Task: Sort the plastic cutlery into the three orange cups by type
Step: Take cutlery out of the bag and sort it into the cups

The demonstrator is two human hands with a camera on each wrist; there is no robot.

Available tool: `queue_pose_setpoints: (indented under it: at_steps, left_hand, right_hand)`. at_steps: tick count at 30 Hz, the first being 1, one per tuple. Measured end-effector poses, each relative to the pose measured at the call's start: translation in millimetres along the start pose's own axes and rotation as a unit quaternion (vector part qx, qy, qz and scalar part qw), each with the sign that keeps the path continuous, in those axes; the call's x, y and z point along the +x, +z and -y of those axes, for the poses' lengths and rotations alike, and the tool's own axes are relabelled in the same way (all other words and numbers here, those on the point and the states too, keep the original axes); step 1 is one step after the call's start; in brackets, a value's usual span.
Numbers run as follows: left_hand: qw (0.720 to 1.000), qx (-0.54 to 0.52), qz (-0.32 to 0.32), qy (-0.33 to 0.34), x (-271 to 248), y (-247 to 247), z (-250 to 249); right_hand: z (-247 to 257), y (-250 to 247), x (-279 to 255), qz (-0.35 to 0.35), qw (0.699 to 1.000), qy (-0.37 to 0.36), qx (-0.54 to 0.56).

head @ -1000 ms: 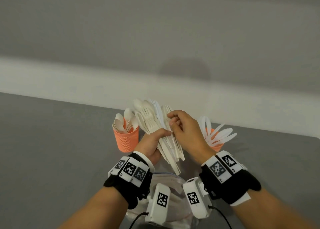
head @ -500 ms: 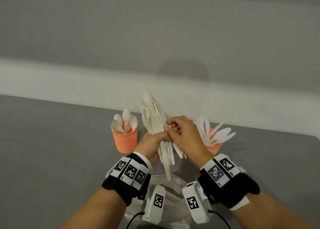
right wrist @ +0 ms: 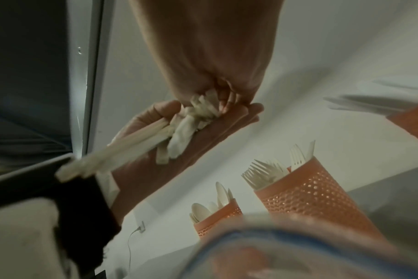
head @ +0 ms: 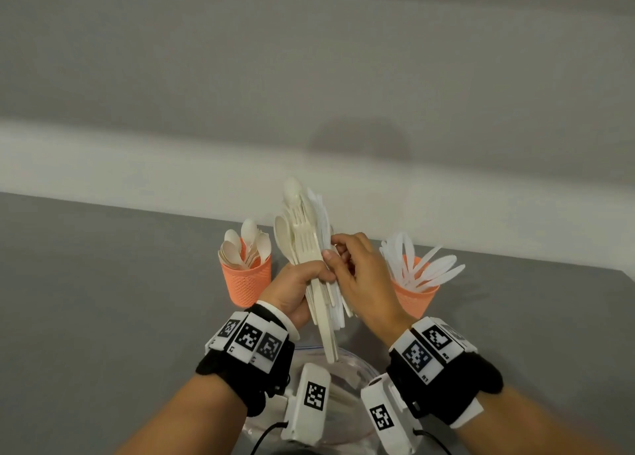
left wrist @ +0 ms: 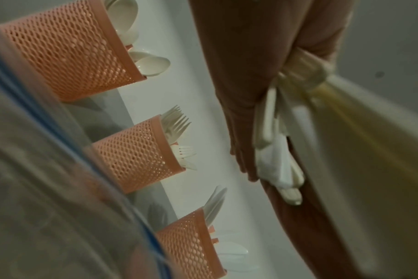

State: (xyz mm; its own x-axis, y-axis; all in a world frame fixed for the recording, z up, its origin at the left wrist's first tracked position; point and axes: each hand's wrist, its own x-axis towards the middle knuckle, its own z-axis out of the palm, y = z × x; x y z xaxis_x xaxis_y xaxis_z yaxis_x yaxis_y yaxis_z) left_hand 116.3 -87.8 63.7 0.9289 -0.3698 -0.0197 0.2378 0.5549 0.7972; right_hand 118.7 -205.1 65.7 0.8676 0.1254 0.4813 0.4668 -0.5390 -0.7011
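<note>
My left hand (head: pixel 307 277) grips a mixed bundle of cutlery (head: pixel 302 238) upright above the table, spoon bowls and fork tines at the top. From the right, my right hand (head: pixel 332 251) pinches pieces at the bundle's edge. Left of the hands stands the orange cup of spoons (head: pixel 245 281), and on the right the orange cup of white knives (head: pixel 414 298). The hands hide the middle cup in the head view. It shows as the cup of forks (left wrist: pixel 136 152) in the left wrist view and again as the cup of forks (right wrist: pixel 308 194) in the right wrist view.
A clear zip bag (head: pixel 348 368) with a blue seal lies on the grey table (head: pixel 103 300) just under my wrists. A pale wall ledge (head: pixel 137 165) runs behind the cups. A white cable hangs on the wall (right wrist: pixel 131 237).
The fanned, tilted bundle has been gathered into a tighter upright stack and lifted a little. My right hand slid from the top of the pieces to the bundle's right edge.
</note>
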Motion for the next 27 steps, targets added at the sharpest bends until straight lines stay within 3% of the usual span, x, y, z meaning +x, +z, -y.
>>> queue_pose_setpoints:
  at_steps: [7,16,27]
  left_hand:
    - [0.999,-0.018,-0.047,-0.013,-0.6,2.8,-0.4]
    - [0.994,-0.022,-0.106,0.006,2.6,8.7,-2.8]
    - [0.994,0.023,-0.108,-0.015,3.0,7.9,4.7]
  right_hand:
    - [-5.0,7.1,-5.8,0.064,0.998,-0.019,-0.006]
    - [-7.1,8.2,-7.6,0.087,0.994,-0.05,-0.044]
    - [-2.2,5.5,-2.4,0.049,0.999,0.005,0.003]
